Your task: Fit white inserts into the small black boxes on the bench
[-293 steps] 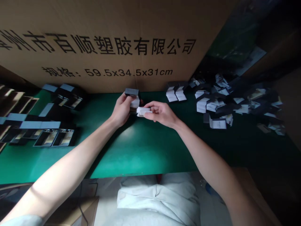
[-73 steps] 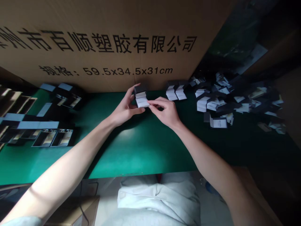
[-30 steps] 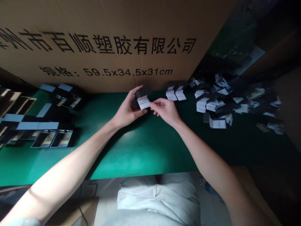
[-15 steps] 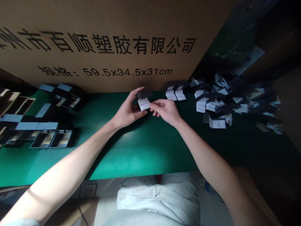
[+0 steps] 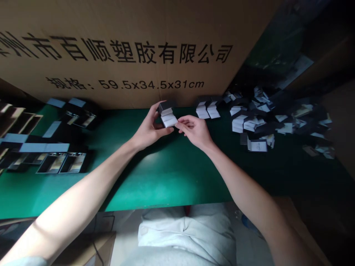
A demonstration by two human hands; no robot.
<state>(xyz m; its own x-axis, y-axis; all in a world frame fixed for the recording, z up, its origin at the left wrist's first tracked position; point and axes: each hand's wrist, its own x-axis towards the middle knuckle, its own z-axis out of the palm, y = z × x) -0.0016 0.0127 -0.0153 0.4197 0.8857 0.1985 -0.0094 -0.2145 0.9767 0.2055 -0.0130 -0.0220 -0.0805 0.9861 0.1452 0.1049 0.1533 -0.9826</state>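
A small black box (image 5: 166, 106) with its lid raised and folded white paper (image 5: 169, 120) at its front is held above the table. My left hand (image 5: 149, 129) grips it from the left, thumb below and fingers behind. At the right corner of the paper, my right hand (image 5: 195, 131) pinches with thumb and forefinger, the other fingers curled. To the right of my hands stand two similar open boxes (image 5: 208, 108) with white paper showing.
A green table (image 5: 155, 177) lies under my hands, with a big printed carton (image 5: 124, 22) behind it. Several black boxes with pale flaps (image 5: 44, 147) stand at the left. On the right is a heap of small open boxes and papers (image 5: 257, 114).
The box has tilted in my left hand, so its raised lid and the folded paper show more clearly. My right hand has shifted slightly and stays at the paper's corner.
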